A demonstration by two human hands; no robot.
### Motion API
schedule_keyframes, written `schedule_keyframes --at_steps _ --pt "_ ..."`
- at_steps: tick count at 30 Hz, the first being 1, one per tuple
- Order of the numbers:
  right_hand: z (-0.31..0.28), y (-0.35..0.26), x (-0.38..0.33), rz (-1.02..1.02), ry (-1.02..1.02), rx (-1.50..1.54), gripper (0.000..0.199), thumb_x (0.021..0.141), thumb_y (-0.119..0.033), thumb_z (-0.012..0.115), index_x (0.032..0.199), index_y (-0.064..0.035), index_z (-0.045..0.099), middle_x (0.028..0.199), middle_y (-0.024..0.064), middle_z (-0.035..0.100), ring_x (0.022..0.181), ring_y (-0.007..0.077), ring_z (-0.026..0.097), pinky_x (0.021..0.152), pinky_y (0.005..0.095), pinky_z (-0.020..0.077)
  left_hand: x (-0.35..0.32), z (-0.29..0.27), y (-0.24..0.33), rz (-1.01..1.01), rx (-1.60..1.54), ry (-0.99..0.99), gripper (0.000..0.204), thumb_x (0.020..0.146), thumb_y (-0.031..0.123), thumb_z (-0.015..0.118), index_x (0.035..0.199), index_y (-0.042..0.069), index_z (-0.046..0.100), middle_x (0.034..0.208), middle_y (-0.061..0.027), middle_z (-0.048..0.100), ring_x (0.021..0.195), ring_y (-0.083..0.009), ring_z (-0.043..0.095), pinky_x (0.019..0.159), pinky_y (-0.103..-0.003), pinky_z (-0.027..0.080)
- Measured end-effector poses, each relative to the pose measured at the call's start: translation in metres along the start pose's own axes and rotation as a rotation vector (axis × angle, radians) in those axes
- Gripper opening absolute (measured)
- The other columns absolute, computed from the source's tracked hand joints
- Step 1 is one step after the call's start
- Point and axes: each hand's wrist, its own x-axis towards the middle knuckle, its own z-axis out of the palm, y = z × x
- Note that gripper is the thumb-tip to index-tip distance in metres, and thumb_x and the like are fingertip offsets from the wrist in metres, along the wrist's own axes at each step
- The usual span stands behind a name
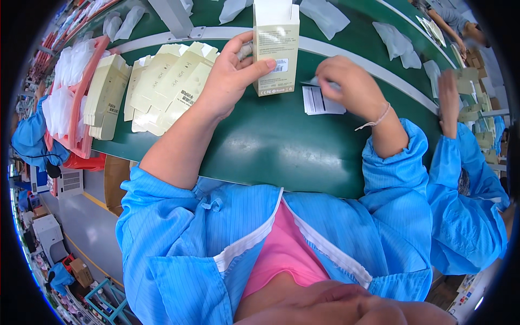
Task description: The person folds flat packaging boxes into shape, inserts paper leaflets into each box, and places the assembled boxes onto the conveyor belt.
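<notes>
Item 1, nearest: green bench (271, 146), bare in front of the person's blue sleeves.

Item 2: right hand (352, 86), palm down over a small stack of white printed leaflets (320, 101). Fingers (329, 72) curl together, pinching the top edge of what looks like one thin sheet; the grip itself is hidden under the knuckles, so I cannot tell how many sheets they hold. Risk, as a judgement: two leaflets may lift as one because they lie flush, or the stack may slide on the smooth bench.

Item 3: left hand (230, 76), holding a pale cream carton (275, 49) upright, its base just above or resting on the bench, top flap open. Thumb clamps the front face, the other fingers wrap behind. Risk: the one-handed hold sits low on a tall, light box, so it may tip or its wall may buckle under the thumb when something is pushed in.

Item 4, left of it: fanned flat cartons (168, 81), not yet folded, and another pile (105, 95) against a red tray (81, 97).

Item 5, farthest: white plastic bags (398, 43) on the belt; a co-worker's blue sleeve (466, 189) at right.
</notes>
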Motion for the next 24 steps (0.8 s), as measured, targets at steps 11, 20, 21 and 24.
schedule_keyframes --at_steps 11,20,21,24 --pt "-0.028 -0.031 -0.006 0.298 0.778 1.005 0.022 0.083 0.006 0.061 0.103 0.0014 0.054 0.093 0.0093 0.064 0.081 0.0148 0.064 0.074 0.0260 0.0534 -0.013 0.008 -0.006 -0.169 -0.039 -0.395 0.065 0.080 0.010 0.072 0.134 0.001 0.036 0.122 -0.0116 0.054 0.114 -0.0199 0.053 0.096 -0.033 0.044" --pt "-0.019 -0.017 -0.007 0.240 0.675 0.429 0.028 0.079 0.003 0.066 0.104 -0.0011 0.055 0.088 0.0047 0.063 0.078 0.0118 0.062 0.069 0.0229 0.0497 -0.015 0.008 -0.006 -0.273 -0.005 -0.421 0.065 0.080 0.013 0.072 0.134 0.001 0.037 0.120 -0.0120 0.055 0.108 -0.0195 0.057 0.093 -0.032 0.046" --pt "-0.017 -0.015 -0.006 0.265 0.642 0.398 0.028 0.079 0.002 0.065 0.105 -0.0020 0.055 0.088 0.0040 0.062 0.078 0.0118 0.061 0.069 0.0227 0.0491 -0.015 0.008 -0.005 -0.316 -0.005 -0.429 0.065 0.081 0.014 0.072 0.134 0.001 0.037 0.120 -0.0125 0.056 0.107 -0.0195 0.058 0.093 -0.032 0.047" --pt "-0.012 -0.009 0.000 0.306 0.575 0.350 0.030 0.079 0.002 0.064 0.108 -0.0038 0.055 0.088 0.0026 0.062 0.077 0.0118 0.060 0.067 0.0225 0.0479 -0.012 0.008 -0.003 -0.377 -0.013 -0.416 0.064 0.082 0.014 0.071 0.133 0.000 0.036 0.120 -0.0134 0.056 0.107 -0.0188 0.058 0.093 -0.032 0.047"
